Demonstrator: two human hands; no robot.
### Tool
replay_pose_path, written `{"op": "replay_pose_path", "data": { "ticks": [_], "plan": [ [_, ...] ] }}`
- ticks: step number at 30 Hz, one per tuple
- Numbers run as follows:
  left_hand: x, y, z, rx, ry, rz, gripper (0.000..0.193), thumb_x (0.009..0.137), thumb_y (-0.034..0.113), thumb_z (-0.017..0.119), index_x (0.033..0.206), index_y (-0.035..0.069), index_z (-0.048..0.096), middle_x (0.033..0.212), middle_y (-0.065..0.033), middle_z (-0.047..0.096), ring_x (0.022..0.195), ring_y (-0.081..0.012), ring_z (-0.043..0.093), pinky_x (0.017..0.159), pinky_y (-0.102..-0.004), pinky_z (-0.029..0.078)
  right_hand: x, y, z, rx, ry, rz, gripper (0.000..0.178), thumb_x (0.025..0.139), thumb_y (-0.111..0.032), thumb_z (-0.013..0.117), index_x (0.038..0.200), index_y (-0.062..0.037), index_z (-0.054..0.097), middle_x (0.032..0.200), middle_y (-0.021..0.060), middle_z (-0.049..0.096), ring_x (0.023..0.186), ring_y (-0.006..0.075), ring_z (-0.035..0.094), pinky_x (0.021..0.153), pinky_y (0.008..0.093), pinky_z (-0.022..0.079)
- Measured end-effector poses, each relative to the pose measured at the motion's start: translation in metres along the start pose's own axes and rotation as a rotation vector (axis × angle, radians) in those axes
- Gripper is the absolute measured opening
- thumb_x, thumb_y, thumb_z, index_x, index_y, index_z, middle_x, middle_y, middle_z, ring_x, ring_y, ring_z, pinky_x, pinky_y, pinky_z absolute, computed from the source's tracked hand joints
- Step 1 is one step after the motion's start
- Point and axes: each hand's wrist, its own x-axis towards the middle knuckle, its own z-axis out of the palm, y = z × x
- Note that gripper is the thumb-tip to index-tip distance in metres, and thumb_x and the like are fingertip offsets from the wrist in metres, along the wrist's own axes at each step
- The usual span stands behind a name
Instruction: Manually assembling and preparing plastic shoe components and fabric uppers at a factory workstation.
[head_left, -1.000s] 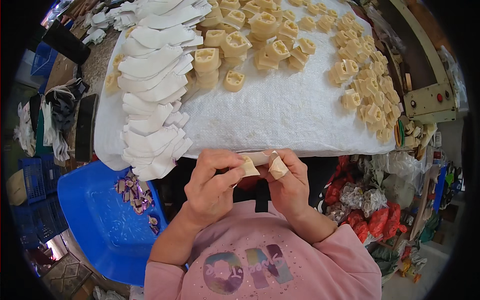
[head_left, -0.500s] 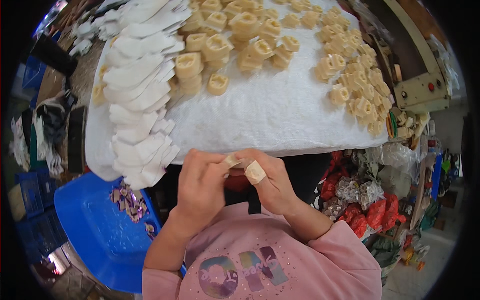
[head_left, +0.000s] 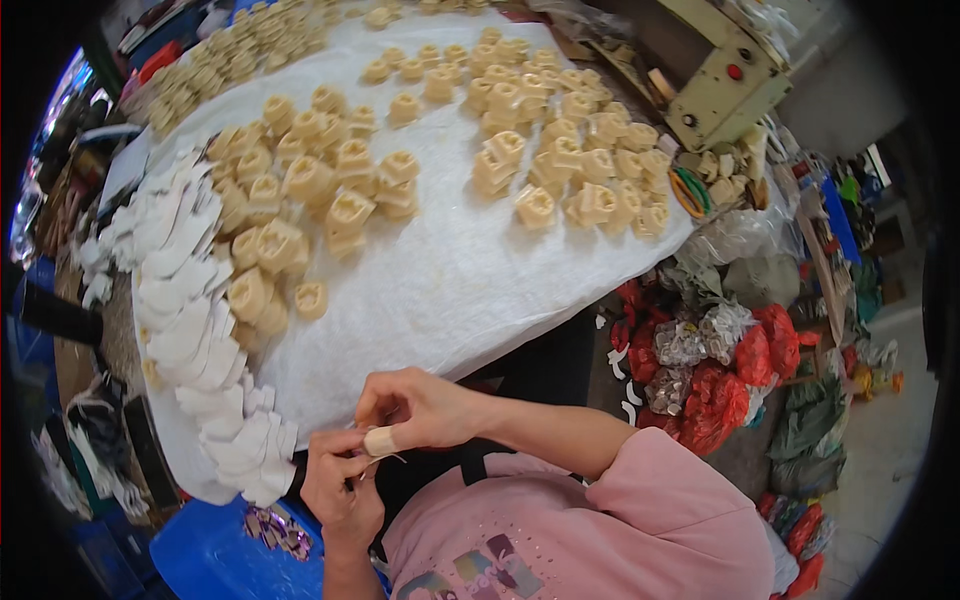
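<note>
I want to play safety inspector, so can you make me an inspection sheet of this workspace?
Surface: white sheet, partly covered by pieces.
Job's things: pale beige piece between the hands; hollow beige blocks and overlapping white pieces on the sheet.
Clutter: red bags to the right; purple scraps in a blue tub.
Hands: left hand and right hand close together, partly curled; exact grip unclear.
Cables: nothing seen clearly.
Surroundings: pale machine box with a red button, upper right.
</note>
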Motion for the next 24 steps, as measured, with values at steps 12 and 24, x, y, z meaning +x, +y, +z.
{"op": "replay_pose_path", "data": {
  "ticks": [12,24],
  "plan": [
    [0.009,0.000,0.015,-0.466,0.291,-0.393,0.018,0.081,0.003,0.067,0.092,-0.004,0.056,0.093,-0.0120,0.061,0.082,-0.0148,0.060,0.080,-0.0267,0.048,-0.002,0.001,-0.005,-0.310,0.084,-0.574,0.019,0.090,-0.017,0.057,0.105,-0.0048,0.057,0.108,0.0093,0.051,0.103,0.0231,0.045,0.089,0.0343,0.037],
    [0.017,0.003,0.021,-0.493,0.298,-0.372,0.015,0.079,0.002,0.070,0.088,-0.002,0.058,0.097,-0.0137,0.063,0.088,-0.0159,0.060,0.080,-0.0279,0.048,0.005,-0.009,0.017,-0.529,0.410,-0.626,0.015,0.080,-0.014,0.061,0.081,-0.0045,0.049,0.093,0.0094,0.047,0.092,0.0287,0.043,0.083,0.0369,0.034]
  ]
}}
